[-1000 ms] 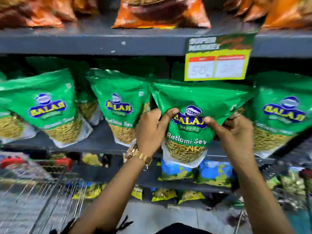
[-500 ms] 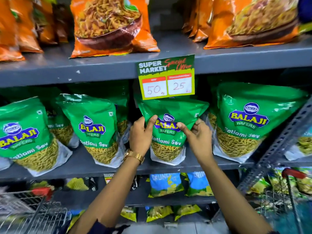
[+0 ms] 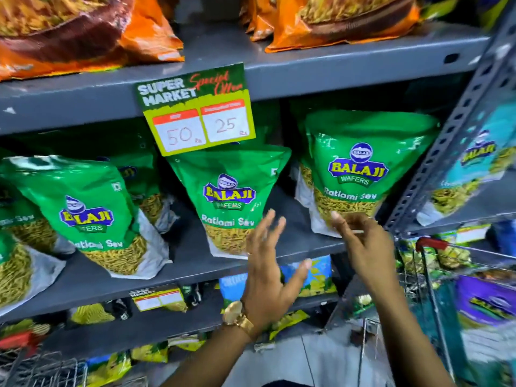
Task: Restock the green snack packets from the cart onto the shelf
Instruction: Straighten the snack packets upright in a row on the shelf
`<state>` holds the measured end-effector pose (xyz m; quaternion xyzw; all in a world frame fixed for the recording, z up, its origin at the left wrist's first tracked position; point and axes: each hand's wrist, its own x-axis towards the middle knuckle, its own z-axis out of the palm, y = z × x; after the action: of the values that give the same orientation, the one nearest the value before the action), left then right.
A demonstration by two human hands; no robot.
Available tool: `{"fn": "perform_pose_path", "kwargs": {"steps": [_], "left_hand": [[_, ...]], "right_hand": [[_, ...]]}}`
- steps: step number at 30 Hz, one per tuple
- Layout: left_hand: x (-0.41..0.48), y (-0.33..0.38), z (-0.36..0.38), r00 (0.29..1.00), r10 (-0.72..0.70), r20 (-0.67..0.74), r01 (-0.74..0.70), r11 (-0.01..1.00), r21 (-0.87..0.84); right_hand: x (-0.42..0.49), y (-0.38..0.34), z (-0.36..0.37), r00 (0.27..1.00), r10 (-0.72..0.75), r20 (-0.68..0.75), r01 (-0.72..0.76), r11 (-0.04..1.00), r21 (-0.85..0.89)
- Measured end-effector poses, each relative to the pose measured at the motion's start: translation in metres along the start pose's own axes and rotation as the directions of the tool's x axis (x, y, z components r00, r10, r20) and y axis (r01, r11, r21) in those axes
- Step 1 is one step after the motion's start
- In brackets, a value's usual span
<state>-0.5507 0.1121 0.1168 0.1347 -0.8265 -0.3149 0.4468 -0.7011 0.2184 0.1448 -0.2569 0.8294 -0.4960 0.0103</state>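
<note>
A green Balaji Ratlami Sev packet (image 3: 229, 199) stands upright on the grey middle shelf (image 3: 195, 263), just below the price tag. More green packets stand to its left (image 3: 86, 216) and right (image 3: 360, 169). My left hand (image 3: 268, 272) hovers in front of the shelf edge with fingers spread, holding nothing, just right of the middle packet. My right hand (image 3: 363, 244) is below the right packet, fingers loosely curled and empty. The cart (image 3: 435, 275) with a red handle is at the lower right.
Orange snack bags (image 3: 78, 32) fill the shelf above. A green price tag (image 3: 195, 113) reading 50 and 25 hangs from that shelf's edge. A slotted grey upright (image 3: 458, 127) stands at the right, with blue packets (image 3: 469, 169) beyond it. Lower shelves hold blue and yellow packets.
Both hands have let go of the middle green packet, which now stands on the shelf. They have drawn back and to the right. The view has shifted right.
</note>
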Motion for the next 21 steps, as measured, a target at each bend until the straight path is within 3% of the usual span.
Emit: {"fn": "perform_pose_path", "kwargs": {"steps": [3,6,8,11,15,21], "left_hand": [[0.01,-0.001,0.035,0.989,-0.082,0.124,0.094,0.991,-0.094],[0.035,-0.004,0.063,0.916,-0.341,0.212,0.374,0.917,-0.141],[0.055,-0.01,0.079,0.854,-0.437,0.283,0.484,0.867,-0.123],[0.079,-0.02,0.095,0.811,-0.467,0.354,0.524,0.847,-0.083],[0.087,-0.03,0.106,0.829,-0.473,0.298,0.519,0.849,-0.097],[0.088,-0.048,0.113,0.809,-0.534,0.246,0.58,0.791,-0.192]], "right_hand": [[0.008,0.019,-0.018,0.994,0.036,-0.105,-0.045,0.996,-0.082],[0.016,0.031,-0.024,0.998,0.062,-0.003,-0.062,0.998,0.011],[0.024,0.038,-0.022,0.99,0.093,0.109,-0.105,0.988,0.11],[0.036,0.05,-0.012,0.98,0.113,0.163,-0.152,0.955,0.255],[0.051,0.058,-0.003,0.979,0.092,0.181,-0.151,0.925,0.348],[0.073,0.06,0.011,0.992,0.101,0.08,-0.128,0.852,0.508]]}}
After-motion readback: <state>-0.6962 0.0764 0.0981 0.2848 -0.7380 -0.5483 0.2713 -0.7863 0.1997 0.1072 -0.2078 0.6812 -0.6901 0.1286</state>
